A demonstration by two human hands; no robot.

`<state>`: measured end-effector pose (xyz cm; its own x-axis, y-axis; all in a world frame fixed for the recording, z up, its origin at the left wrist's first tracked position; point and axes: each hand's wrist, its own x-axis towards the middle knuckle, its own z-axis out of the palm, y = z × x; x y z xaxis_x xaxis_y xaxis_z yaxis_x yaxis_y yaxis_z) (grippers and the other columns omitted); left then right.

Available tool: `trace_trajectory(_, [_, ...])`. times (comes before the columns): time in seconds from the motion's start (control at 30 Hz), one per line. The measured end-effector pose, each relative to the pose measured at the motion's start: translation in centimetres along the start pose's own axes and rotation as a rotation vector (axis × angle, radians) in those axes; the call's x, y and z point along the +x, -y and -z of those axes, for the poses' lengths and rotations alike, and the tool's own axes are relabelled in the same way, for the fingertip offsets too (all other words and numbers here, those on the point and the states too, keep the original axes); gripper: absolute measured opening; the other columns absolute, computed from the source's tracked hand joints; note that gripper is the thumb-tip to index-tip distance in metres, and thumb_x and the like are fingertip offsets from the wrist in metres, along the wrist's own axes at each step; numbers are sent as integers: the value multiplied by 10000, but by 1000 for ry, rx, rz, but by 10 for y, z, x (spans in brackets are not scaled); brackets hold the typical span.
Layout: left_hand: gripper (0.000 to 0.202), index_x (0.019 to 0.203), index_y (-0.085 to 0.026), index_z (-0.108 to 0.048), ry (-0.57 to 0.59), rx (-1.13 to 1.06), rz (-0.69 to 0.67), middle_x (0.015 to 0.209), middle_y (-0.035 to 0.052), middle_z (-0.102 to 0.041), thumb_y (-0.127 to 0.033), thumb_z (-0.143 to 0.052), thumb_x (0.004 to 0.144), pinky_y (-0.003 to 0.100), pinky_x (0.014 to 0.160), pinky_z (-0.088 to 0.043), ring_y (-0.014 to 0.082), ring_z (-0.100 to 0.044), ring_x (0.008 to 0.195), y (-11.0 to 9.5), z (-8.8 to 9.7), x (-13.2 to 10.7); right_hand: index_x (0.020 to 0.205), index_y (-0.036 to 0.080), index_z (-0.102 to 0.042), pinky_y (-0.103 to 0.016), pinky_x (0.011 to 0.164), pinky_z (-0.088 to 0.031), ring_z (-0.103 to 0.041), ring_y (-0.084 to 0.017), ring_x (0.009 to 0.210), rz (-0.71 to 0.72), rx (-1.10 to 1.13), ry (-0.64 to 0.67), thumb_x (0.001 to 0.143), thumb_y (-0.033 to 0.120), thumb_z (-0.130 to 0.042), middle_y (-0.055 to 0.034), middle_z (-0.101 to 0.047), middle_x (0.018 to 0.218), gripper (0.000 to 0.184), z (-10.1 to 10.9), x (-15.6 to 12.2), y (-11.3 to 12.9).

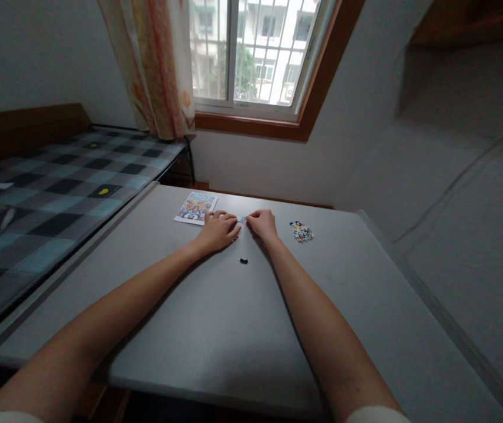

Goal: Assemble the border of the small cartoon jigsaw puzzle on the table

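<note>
My left hand [218, 231] lies palm down with its fingers stretched out, its fingertips beside the printed picture sheet [190, 210] and its thumb near some small light-blue puzzle pieces [241, 220]. From the other side, my right hand [262, 224] pinches at these pieces with thumb and fingertips. Part of them is hidden by the fingers, and their outlines are too small to make out. A few more bits peek out under my left thumb. Closer to me lies a small dark cluster of pieces [243, 260]. To the right of my right hand sits a loose pile of multicoloured puzzle pieces [302, 231].
The white table [216, 329] has a raised rim along its left and right sides. A bed with a checked cover [114, 167] stands along the left. Beyond the table are a curtain [158, 70], a barred window [255, 53] and the wall.
</note>
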<state>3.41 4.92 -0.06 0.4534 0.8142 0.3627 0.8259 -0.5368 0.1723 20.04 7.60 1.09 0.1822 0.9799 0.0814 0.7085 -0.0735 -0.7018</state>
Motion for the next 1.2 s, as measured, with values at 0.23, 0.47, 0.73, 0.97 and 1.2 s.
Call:
trace_trajectory(0.23, [361,1115,-240,-672,-34,7,-29,1254,70,-653,-446,-420,958,519,1004,-271,297,-492,1195,-3,-3,-3,813,143,-761,-248,735,-490,-689,-198,797,41,-124,-25,757,186,-592,-127,-748,825,183,-3,-2,1])
trace_trajectory(0.47, [358,1110,-226,-672,-30,-4,-34,1250,68,-656,-451,-447,947,510,997,-292,301,-493,1188,-4,-2,-4,828,147,-744,-279,791,-486,-682,-218,850,79,-174,-41,783,179,-580,-140,-739,865,173,-5,-5,1])
trace_trajectory(0.73, [366,1127,-215,-669,-21,-1,-38,1274,69,-642,-444,-446,949,507,977,-307,305,-488,1197,-4,-1,-4,854,145,-749,-298,787,-498,-684,-239,859,89,-241,-64,799,191,-578,-161,-736,892,185,-7,-8,4])
trace_trajectory(0.97, [369,1133,-210,-658,-23,8,-40,1268,66,-642,-448,-438,955,505,969,-313,301,-492,1189,-3,-3,-4,884,155,-756,-258,824,-481,-680,-194,894,90,-171,-50,813,188,-566,-115,-747,911,206,9,-1,2])
trace_trajectory(1.2, [347,1154,-229,-642,-44,-7,-47,1265,67,-638,-435,-451,951,491,976,-308,292,-506,1176,-3,-2,-4,935,191,-751,-261,844,-475,-667,-174,917,95,-146,-54,842,217,-550,-74,-740,981,224,24,6,-5])
